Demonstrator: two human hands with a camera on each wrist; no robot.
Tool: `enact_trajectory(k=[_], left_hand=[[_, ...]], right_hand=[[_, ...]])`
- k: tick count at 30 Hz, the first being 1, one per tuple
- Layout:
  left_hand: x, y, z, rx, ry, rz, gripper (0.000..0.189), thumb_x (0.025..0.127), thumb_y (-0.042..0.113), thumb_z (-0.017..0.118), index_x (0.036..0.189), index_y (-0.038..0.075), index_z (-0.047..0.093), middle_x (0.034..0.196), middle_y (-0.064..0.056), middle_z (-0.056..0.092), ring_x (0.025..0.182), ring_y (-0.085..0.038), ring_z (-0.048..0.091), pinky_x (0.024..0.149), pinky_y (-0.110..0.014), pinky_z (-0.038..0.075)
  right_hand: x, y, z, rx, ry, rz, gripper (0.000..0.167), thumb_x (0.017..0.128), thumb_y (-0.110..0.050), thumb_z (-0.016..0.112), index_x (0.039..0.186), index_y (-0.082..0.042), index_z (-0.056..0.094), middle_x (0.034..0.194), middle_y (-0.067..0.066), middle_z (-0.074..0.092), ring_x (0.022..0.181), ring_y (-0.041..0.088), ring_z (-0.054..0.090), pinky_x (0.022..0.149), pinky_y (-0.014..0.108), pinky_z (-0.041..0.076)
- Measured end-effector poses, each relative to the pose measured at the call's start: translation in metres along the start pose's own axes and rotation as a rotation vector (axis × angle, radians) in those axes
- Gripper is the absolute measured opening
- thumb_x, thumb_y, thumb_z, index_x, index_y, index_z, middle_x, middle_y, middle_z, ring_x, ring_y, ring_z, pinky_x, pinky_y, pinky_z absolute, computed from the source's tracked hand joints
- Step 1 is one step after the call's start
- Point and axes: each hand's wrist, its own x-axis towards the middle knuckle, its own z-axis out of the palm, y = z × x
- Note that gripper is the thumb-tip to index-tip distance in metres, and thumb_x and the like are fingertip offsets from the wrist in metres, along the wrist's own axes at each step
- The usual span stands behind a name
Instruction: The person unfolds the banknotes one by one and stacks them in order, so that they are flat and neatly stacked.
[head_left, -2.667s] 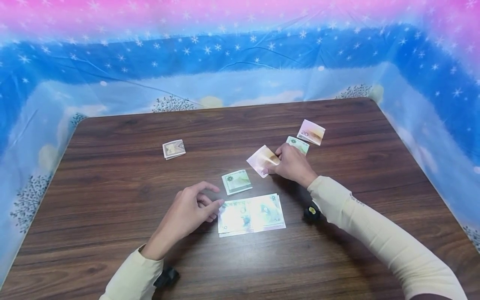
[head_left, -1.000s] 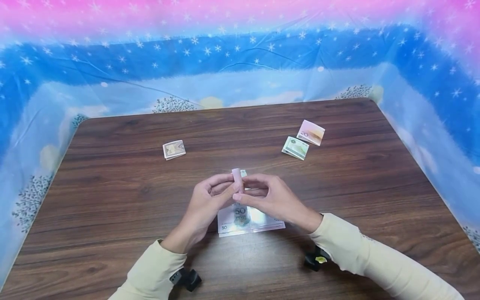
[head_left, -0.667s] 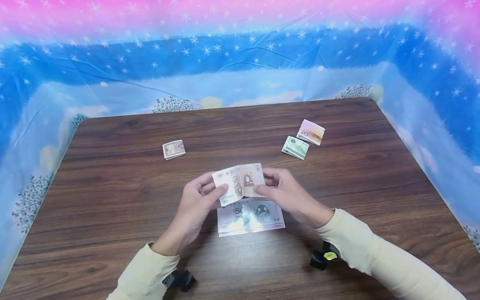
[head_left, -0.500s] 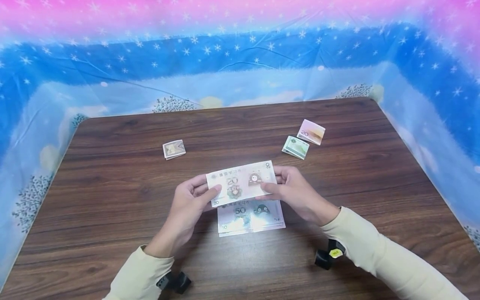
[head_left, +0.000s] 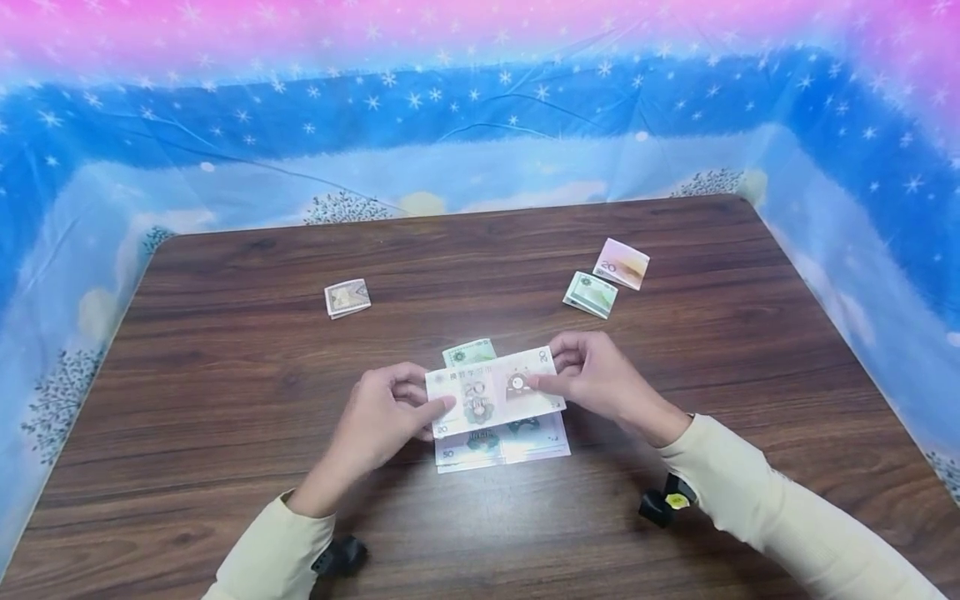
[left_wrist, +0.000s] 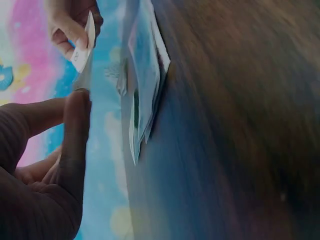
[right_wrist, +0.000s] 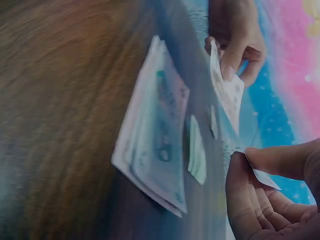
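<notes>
Between my two hands an unfolded play banknote [head_left: 487, 387] marked 20 is held flat, raised off the table. My left hand [head_left: 386, 417] pinches its left end, thumb on top. At the right end, my right hand [head_left: 600, 379] pinches it the same way. Below it on the table lies a small stack of unfolded banknotes [head_left: 525, 450], the top one marked 50; the held note hides its far part. A folded green banknote [head_left: 468, 352] shows just behind the held note. Both wrist views show the held note [left_wrist: 82, 60] raised above the stack [right_wrist: 160, 145].
Toward the back right lie a folded green banknote [head_left: 591, 295] and a folded pinkish banknote [head_left: 622, 264] marked 20, close together. A folded brownish banknote [head_left: 348, 298] lies at the left. The wooden table [head_left: 225, 375] is bordered by a patterned cloth [head_left: 480, 108].
My right hand picked up a folded 20 banknote and brought it to the left hand. Both hands unfolded it, then moved it lower, nearer the stack; the green folded note behind shows again.
</notes>
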Motion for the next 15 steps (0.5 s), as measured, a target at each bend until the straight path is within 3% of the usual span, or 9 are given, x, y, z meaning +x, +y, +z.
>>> enact_trajectory(k=[2, 6, 12, 15], left_hand=[[-0.001, -0.002, 0.001, 0.129, -0.023, 0.03, 0.037, 0.084, 0.014, 0.083, 0.113, -0.002, 0.066, 0.077, -0.003, 0.074, 0.053, -0.017, 0.068, 0.058, -0.027, 0.057], [-0.002, -0.006, 0.007, 0.277, -0.075, 0.058, 0.038, 0.082, 0.014, 0.085, 0.112, 0.0, 0.066, 0.069, 0.004, 0.071, 0.052, -0.01, 0.064, 0.053, -0.027, 0.052], [0.0, -0.011, 0.017, 0.479, -0.099, 0.138, 0.039, 0.079, 0.013, 0.087, 0.11, -0.001, 0.069, 0.064, 0.007, 0.064, 0.055, -0.007, 0.057, 0.056, -0.028, 0.049], [0.0, -0.013, 0.019, 0.532, -0.086, 0.166, 0.039, 0.078, 0.014, 0.088, 0.108, -0.001, 0.069, 0.064, 0.005, 0.064, 0.058, -0.007, 0.058, 0.055, -0.029, 0.05]], right_hand=[[-0.001, 0.004, 0.001, -0.1, 0.0, -0.072, 0.023, 0.079, -0.005, 0.085, 0.088, 0.002, 0.065, 0.07, 0.001, 0.061, 0.06, 0.009, 0.051, 0.05, 0.019, 0.041], [-0.003, 0.014, 0.007, -0.293, -0.03, -0.162, 0.026, 0.076, -0.008, 0.087, 0.09, 0.0, 0.066, 0.069, -0.003, 0.063, 0.059, 0.007, 0.054, 0.051, 0.022, 0.044], [-0.005, 0.022, 0.015, -0.484, -0.066, -0.138, 0.036, 0.076, -0.015, 0.09, 0.098, -0.003, 0.065, 0.067, -0.006, 0.06, 0.058, 0.007, 0.054, 0.054, 0.025, 0.046], [-0.005, 0.025, 0.017, -0.56, -0.068, -0.125, 0.044, 0.076, -0.02, 0.09, 0.105, -0.002, 0.063, 0.069, -0.005, 0.059, 0.059, 0.008, 0.054, 0.056, 0.027, 0.047]])
